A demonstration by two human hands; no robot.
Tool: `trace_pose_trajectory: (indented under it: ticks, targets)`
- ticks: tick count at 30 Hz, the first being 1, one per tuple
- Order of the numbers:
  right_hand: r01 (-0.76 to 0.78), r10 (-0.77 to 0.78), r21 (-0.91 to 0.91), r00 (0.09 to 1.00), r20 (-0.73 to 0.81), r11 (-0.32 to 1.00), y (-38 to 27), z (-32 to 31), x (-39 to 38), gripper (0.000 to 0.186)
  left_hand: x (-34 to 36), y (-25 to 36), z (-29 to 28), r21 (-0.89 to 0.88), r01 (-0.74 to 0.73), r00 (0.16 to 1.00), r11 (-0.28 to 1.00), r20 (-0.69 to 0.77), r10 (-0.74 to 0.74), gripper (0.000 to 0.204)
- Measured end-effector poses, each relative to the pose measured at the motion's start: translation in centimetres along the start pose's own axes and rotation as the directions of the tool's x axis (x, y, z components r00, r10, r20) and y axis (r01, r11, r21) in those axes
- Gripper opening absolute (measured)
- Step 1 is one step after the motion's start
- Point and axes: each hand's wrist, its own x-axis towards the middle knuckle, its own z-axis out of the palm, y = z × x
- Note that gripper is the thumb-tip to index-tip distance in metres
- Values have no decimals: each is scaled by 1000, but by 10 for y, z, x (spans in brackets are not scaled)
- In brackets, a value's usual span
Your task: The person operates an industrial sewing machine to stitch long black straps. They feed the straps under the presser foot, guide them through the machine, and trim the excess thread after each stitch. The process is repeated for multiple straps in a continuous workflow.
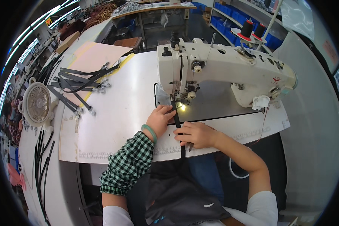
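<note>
A narrow black strap (177,121) runs from under the presser foot of a white sewing machine (214,62) toward me and hangs over the table's front edge. My left hand (160,119), with a green bangle at its wrist, has its fingertips pressed on the strap's left side just before the needle area. Nearer the edge, my right hand (196,135) is closed on the strap from the right. A dark pointed tool tip (191,147) sticks out below the right hand; its kind is hidden. The machine's small lamp (183,107) lights the stitching spot.
Several black straps with metal fittings (86,81) lie at the table's left on pink sheet (100,52). Beyond them stands a round fan (37,103), with loose black strips (41,165) below. Thread cones (246,29) rise behind the machine; blue bins (235,17) fill shelves.
</note>
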Motion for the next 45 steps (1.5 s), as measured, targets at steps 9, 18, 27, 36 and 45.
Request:
trace_pose_trajectory:
  ticks: [9,18,27,36,45]
  targets:
    - [1,-2,14,1000,9,1000,-2,-4,0,22,20,-26,-9,-137,127,992,982,-4,-129,25]
    - [-260,302,447,953,-25,856,3,-11,-5,35,122,-100,33,264,587,801,766,-53,-596,37]
    - [-333,418,439,901,-111,835,8,-11,-17,18,117,-138,28,-876,244,834,416,-30,-551,39]
    - [-624,561,-86,747,-358,776,-1,-13,13,19,-3,-29,-51,-933,360,723,-4,282,-630,36]
    - [-531,458,-450,847,-268,718,25,11,56,20,-20,-13,-34,-956,292,779,-14,247,-576,40]
